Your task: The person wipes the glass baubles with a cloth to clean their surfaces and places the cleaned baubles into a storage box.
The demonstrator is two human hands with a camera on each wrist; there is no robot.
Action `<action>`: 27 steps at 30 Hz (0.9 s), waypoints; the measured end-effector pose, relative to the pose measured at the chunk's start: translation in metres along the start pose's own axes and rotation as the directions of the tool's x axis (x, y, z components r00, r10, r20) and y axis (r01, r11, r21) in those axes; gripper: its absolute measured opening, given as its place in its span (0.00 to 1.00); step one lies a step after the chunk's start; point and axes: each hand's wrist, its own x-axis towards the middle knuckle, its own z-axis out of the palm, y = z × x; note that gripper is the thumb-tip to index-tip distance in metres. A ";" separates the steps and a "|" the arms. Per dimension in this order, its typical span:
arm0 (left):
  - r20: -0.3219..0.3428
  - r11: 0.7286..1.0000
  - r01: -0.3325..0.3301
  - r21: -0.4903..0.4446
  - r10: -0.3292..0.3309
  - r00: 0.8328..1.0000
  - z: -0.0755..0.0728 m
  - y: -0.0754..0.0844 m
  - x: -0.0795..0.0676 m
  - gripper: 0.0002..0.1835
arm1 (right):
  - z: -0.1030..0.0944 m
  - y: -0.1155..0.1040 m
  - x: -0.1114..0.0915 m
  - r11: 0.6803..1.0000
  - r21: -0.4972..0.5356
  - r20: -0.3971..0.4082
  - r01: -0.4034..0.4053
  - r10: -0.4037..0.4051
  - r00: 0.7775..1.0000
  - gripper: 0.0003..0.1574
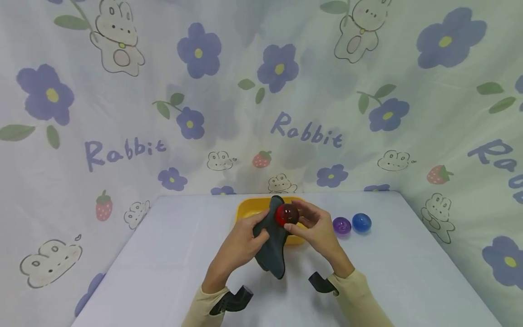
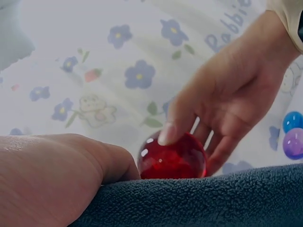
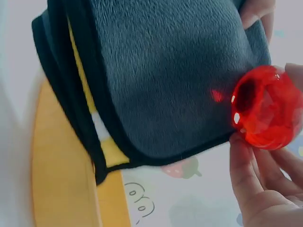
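Remotely, I'm seeing the left hand [image 1: 242,240] gripping a dark cloth [image 1: 272,249], the right hand [image 1: 319,230] pinching a red ball [image 1: 287,215] at the cloth's one o'clock; judging its glossy surface slippery, I'm advising a firm, steady pinch.

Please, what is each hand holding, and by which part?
In the head view, the left hand holds the dark cloth by its left side; the right hand grips the red ball by its right side.
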 end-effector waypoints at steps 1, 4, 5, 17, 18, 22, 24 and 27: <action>-0.003 1.000 0.002 0.006 -0.002 1.000 0.000 0.001 -0.001 0.30 | 0.000 0.000 0.000 1.000 -0.007 0.003 -0.020 0.020 1.000 0.40; -0.021 1.000 0.006 0.021 -0.005 1.000 -0.002 0.003 -0.003 0.29 | 0.001 0.002 0.001 0.999 -0.018 0.035 -0.044 0.044 0.998 0.37; -0.026 1.000 0.004 0.026 -0.003 1.000 -0.002 0.004 -0.004 0.29 | 0.001 0.003 0.001 0.999 -0.019 0.045 -0.045 0.046 0.998 0.35; -0.062 0.993 -0.083 0.081 0.088 0.994 -0.002 0.012 -0.008 0.29 | 0.002 0.006 0.002 0.992 -0.003 0.092 -0.129 0.129 0.987 0.32; -0.067 0.992 -0.096 0.086 0.102 0.993 -0.002 0.012 -0.008 0.29 | 0.002 0.006 0.002 0.992 0.001 0.100 -0.129 0.128 0.987 0.32; -0.086 0.976 -0.175 0.133 0.187 0.979 0.001 0.013 -0.008 0.29 | 0.003 0.007 0.002 0.995 -0.003 0.130 -0.103 0.103 0.986 0.32; -0.082 0.961 -0.222 0.164 0.238 0.968 0.003 0.013 -0.007 0.28 | 0.003 0.007 0.002 0.997 -0.010 0.149 -0.082 0.083 0.985 0.31; -0.068 0.944 -0.268 0.191 0.285 0.956 0.004 0.012 -0.006 0.27 | 0.005 0.007 0.000 0.997 -0.018 0.180 -0.069 0.071 0.981 0.29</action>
